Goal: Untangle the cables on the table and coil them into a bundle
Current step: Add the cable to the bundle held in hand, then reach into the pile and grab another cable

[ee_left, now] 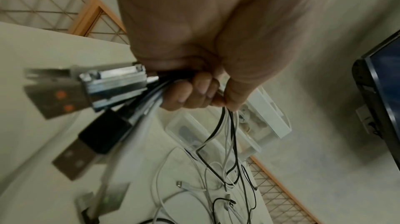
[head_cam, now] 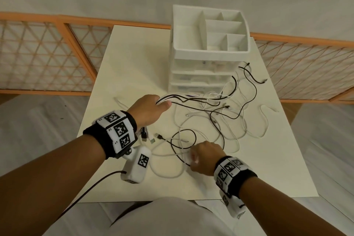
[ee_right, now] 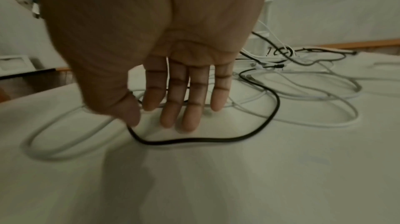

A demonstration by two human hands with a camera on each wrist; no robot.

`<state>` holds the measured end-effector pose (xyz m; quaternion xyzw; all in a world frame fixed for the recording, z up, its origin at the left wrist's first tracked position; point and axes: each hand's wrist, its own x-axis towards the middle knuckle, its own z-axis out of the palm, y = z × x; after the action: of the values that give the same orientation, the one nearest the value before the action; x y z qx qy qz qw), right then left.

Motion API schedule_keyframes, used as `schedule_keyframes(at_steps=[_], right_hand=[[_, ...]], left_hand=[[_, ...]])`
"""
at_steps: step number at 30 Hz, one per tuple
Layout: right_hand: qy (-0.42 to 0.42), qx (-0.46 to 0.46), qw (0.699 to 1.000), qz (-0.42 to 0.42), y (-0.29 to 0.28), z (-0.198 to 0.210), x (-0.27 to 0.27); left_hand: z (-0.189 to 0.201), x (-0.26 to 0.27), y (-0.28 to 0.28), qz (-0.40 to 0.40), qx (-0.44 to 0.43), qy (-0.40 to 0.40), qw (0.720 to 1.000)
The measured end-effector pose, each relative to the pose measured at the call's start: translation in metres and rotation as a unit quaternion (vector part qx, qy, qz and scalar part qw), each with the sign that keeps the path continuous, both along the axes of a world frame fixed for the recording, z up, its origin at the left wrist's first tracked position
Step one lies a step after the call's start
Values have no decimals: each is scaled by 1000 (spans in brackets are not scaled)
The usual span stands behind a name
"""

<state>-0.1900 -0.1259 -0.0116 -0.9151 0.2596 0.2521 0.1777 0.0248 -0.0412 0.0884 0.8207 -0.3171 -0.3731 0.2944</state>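
Several black and white cables (head_cam: 220, 113) lie tangled on the white table (head_cam: 134, 63), in front of the drawer unit. My left hand (head_cam: 153, 106) is raised over the table's left middle and grips a bunch of cable ends; in the left wrist view its fingers (ee_left: 194, 91) curl round the strands and several USB plugs (ee_left: 86, 94) stick out behind the fist. My right hand (head_cam: 203, 156) is low near the front edge. Its fingers (ee_right: 188, 108) point straight down over white loops, and the thumb touches a black cable (ee_right: 194, 140).
A white drawer unit with an open compartment tray (head_cam: 208, 32) stands at the table's back middle. An orange lattice fence (head_cam: 38, 53) runs behind the table. A dark monitor (ee_left: 383, 91) shows in the left wrist view. Bare tabletop lies at the left and along the front edge.
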Motion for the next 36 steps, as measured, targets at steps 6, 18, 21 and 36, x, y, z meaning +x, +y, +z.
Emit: schedule_keyframes(at_steps=[6, 18, 21, 36], right_hand=[[27, 13, 1000, 5, 7, -5, -14], [-464, 97, 865, -167, -49, 191, 48], [-572, 74, 781, -240, -64, 221, 51], [-441, -130, 770, -442, -149, 201, 15]], left_hand=[[-2, -4, 4, 8, -14, 38, 999], [27, -29, -13, -26, -236, 123, 964], [27, -28, -15, -6, -256, 193, 947], [7, 4, 1, 65, -179, 213, 958]])
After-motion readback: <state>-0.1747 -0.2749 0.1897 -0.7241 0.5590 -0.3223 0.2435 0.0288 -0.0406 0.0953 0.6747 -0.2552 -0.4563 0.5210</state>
